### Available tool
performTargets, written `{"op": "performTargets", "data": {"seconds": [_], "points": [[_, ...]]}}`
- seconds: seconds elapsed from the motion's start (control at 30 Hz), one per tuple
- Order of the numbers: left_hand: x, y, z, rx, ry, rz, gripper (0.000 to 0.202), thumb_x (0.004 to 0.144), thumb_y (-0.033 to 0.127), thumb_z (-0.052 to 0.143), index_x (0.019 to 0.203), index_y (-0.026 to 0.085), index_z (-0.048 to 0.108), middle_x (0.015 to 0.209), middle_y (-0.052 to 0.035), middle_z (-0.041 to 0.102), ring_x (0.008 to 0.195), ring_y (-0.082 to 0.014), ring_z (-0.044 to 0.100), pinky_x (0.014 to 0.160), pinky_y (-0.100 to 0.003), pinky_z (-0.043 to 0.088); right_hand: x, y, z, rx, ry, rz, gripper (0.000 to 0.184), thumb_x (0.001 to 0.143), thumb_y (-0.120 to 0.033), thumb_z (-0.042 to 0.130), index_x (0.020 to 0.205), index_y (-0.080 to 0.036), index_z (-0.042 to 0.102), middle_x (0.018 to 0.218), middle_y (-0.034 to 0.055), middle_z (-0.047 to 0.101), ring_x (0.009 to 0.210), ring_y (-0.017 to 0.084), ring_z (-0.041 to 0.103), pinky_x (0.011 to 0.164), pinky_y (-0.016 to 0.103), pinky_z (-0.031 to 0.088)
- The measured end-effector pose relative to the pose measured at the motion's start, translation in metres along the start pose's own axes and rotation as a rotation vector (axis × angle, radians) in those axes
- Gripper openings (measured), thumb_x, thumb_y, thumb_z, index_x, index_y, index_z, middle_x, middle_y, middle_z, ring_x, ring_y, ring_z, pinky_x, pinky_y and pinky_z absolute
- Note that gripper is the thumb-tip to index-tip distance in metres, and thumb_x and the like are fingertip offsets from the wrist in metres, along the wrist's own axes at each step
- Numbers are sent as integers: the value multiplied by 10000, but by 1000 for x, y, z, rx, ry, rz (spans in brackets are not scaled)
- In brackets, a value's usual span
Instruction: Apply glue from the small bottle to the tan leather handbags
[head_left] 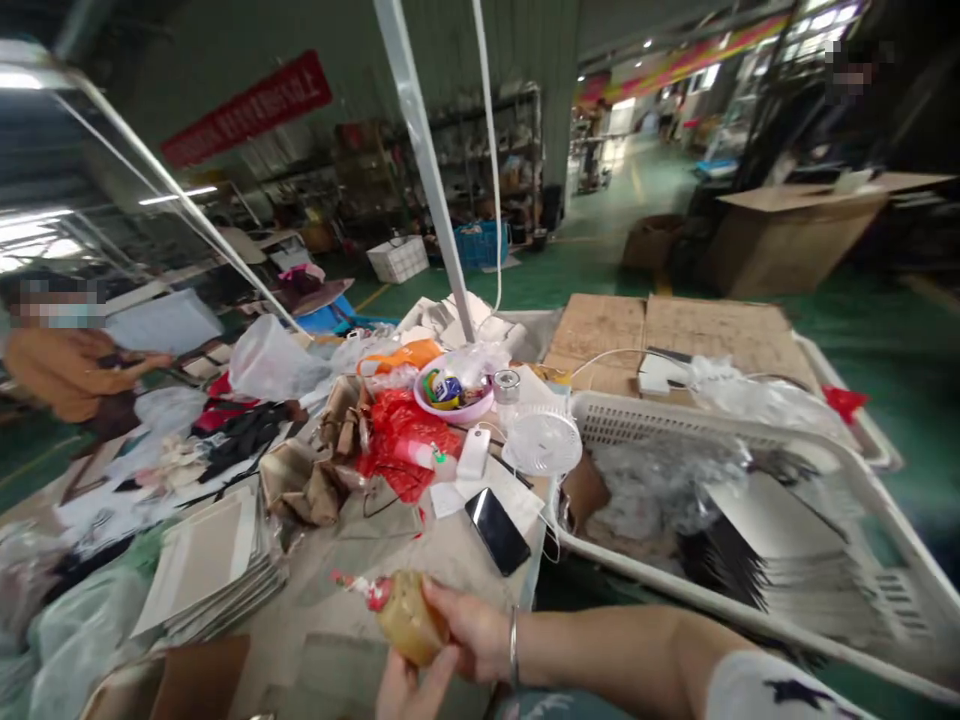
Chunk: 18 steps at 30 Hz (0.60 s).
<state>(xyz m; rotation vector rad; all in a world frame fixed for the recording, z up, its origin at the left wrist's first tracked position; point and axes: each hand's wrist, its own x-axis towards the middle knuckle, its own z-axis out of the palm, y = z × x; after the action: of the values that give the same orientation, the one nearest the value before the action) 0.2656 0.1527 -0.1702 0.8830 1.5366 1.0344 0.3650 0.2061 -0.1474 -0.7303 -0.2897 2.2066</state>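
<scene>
Above the front of the table, both my hands hold a squat yellowish bottle (411, 618) with a red neck and a whitish, red-ended tip pointing left. My right hand (474, 628), with a bangle at the wrist, grips its right side. From below, my left hand (417, 688) presses thumb and fingers against its underside. What fills the bottle cannot be made out. Just beyond lies a black smartphone (497, 532) on the tabletop (337, 560). A white power bank (473, 454) with a cable lies behind the phone.
To the right stands a white plastic crate (675, 575) with stacked grey boards (780, 530) and clear wrap. A stack of flat panels (202, 560) lies left. Further back are a red plastic bag (409, 435), a pink bowl (454, 408) and a metal post (427, 150). A person (75, 365) works far left.
</scene>
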Motion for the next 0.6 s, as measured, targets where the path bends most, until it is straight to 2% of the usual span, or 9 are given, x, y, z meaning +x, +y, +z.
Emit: {"op": "performTargets", "data": {"seconds": [0.07,0.13,0.23,0.33,0.4,0.47,0.53,0.6], "points": [[8,5,9,9,5,-92,433,641,504,672,1012,296,589,1037,-52,684,1109,-286,564,941,-372,466,-1,0,-4,-71,86,-52,586,646,-587,667,1058,-193,531,819,8,644,720,141,614,629,244,463],[14,10,14,-22,52,-186,352,651,447,697,942,261,630,947,-63,706,1072,-304,587,934,-406,470,0,-2,-8,-161,139,-66,650,615,-617,671,1082,-190,525,809,12,635,675,143,603,611,266,472],[25,13,19,-294,49,-267,347,648,335,729,948,183,644,962,-102,703,1045,-319,600,927,-446,466,0,-6,-18,-343,191,-38,693,607,-653,652,1082,-158,554,743,30,616,555,140,559,483,264,442],[39,8,18,-583,112,-315,288,688,204,685,971,200,634,1002,-69,697,1081,-275,583,935,-405,460,-17,-12,-37,-522,288,-41,642,615,-574,693,1105,-177,571,841,39,606,613,136,559,465,231,429],[50,2,13,-643,179,-336,280,717,140,638,978,240,633,1052,-29,683,1162,-243,524,966,-382,432,-41,-22,-59,-633,351,-20,561,615,-466,731,1067,-160,604,828,37,608,622,135,565,489,234,445],[63,-4,4,-629,224,-372,285,731,95,604,960,262,635,1116,-9,658,1234,-229,449,1000,-385,394,-71,-41,-87,-743,425,7,375,707,-406,660,960,-130,646,755,38,618,617,127,570,529,236,459],[76,-11,-6,-586,288,-433,286,719,54,596,914,259,634,1154,-9,640,1268,-231,402,1038,-406,333,-100,-68,-123,-863,561,21,274,797,-360,558,931,-135,640,747,31,615,615,116,571,538,232,459],[88,-18,-12,-559,366,-475,298,693,16,595,873,253,622,1189,-10,620,1286,-228,373,1067,-410,270,-119,-100,-162,-1007,744,31,218,829,-283,529,966,-134,611,731,16,601,611,111,567,546,232,458]]}}
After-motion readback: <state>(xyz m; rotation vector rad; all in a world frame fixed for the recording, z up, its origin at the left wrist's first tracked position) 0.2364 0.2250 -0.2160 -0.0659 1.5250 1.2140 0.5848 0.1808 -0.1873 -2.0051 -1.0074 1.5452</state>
